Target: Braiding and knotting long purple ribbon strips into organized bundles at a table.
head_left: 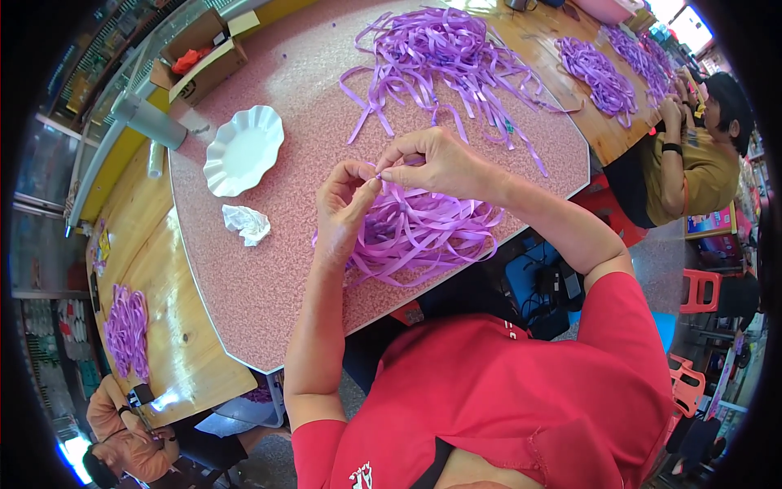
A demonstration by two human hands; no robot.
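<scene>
Pink speckled table | wooden table — left | red stool — right | stocked shelves | grey floor

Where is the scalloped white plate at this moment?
In the head view, the scalloped white plate lies on the left part of the pink speckled table, just beyond the crumpled white tissue and left of the person's left hand.

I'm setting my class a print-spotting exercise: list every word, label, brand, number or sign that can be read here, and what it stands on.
No wording can be quoted reliably.
Red shirt: white chest mark, too small to read.
Cardboard box: dark printed mark on its side, slanted and unclear.
Pink-and-purple package at far right: print too blurred.
Purple ribbons: no text visible.
White scalloped plate: none visible.
</scene>
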